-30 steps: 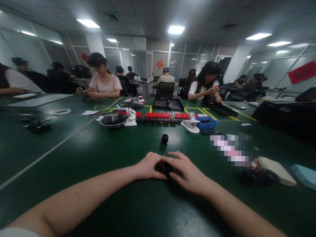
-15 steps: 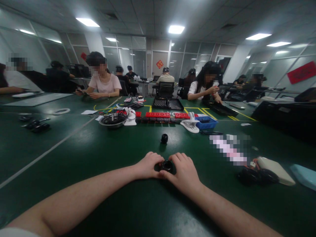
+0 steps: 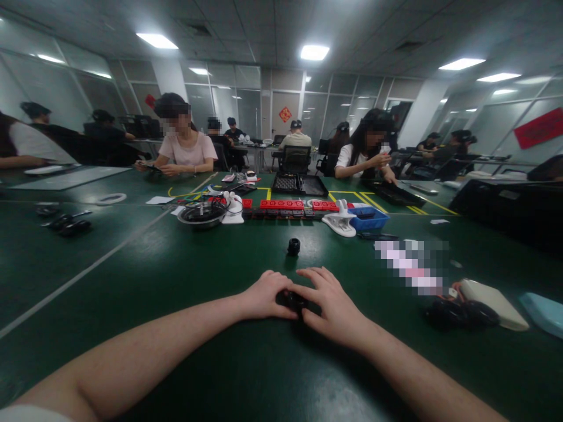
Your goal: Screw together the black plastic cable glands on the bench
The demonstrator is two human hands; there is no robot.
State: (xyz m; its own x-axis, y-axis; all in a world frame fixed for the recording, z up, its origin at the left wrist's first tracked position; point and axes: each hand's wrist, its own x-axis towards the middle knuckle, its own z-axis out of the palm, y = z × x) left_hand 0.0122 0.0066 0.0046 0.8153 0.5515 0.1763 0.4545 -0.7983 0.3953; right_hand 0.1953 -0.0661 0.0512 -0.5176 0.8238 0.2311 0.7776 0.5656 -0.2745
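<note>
My left hand [image 3: 269, 295] rests low over the green table [image 3: 211, 258], its thumb and fingers closed on a small black ring-shaped part [image 3: 294, 300]. Much of that part is covered by my fingers. On its right side my right hand [image 3: 329, 302] has its fingers apart, the index finger reaching across the top of the part. Whether that fingertip touches it I cannot tell. A second small black ribbed cylindrical part [image 3: 294, 247] stands upright on the table just beyond my hands.
Farther back lie red power strips [image 3: 281, 204], a metal bowl [image 3: 201, 221] of black cables, white clip stands [image 3: 341, 223] and a blue bin [image 3: 369, 219]. A cream box [image 3: 492, 302] with black pieces sits right. Co-workers sit across the table.
My right hand has loosened from the black ring-shaped part, its fingers now spread over it. My left hand stays in place, holding the part.
</note>
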